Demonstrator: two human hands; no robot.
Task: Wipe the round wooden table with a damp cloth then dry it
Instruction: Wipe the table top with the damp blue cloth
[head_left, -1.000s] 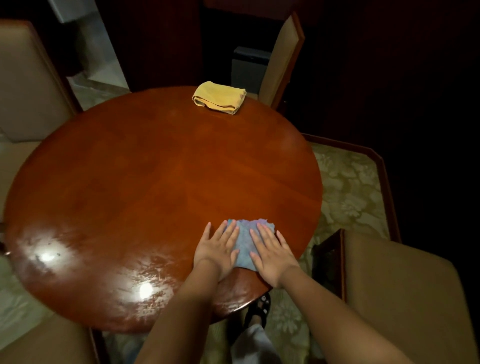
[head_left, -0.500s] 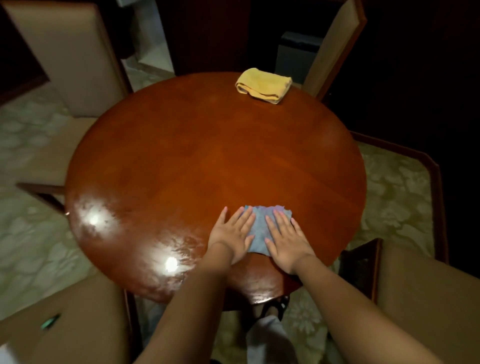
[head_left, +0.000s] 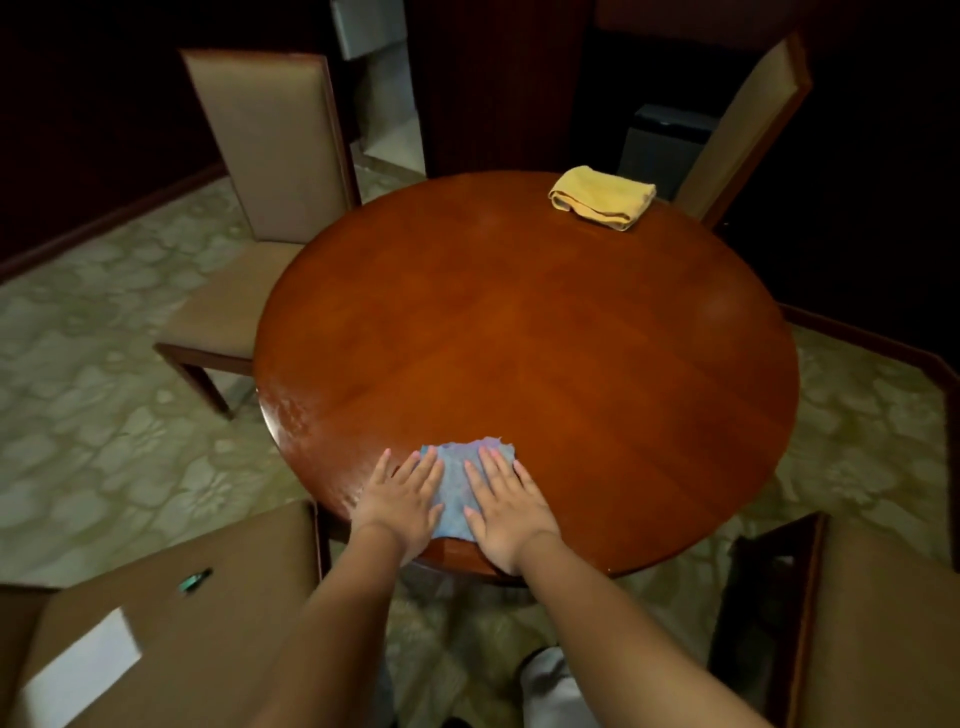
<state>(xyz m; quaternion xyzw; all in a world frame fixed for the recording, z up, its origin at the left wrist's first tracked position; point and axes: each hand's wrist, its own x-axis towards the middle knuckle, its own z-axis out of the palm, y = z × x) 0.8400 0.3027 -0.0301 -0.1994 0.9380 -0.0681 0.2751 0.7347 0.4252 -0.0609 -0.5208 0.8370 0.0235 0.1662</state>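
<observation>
Right now both hands are pressing flat on the crumpled blue damp cloth (head_left: 462, 486) at the near rim of the round, glossy reddish-brown wooden table (head_left: 545, 353), the left hand (head_left: 402, 501) and the right hand (head_left: 506, 506) lying side by side with fingers straight and slightly spread, pinching nothing. Because the heels of both palms are sitting at the rim, a pull toward the body is likely dragging the cloth off the edge, while flat, ungripping fingers are risking sliding over it. Well beyond the fingertips, the folded yellow towel (head_left: 602, 196) is waiting near the far rim, where a long stroke is risking wetting it.
</observation>
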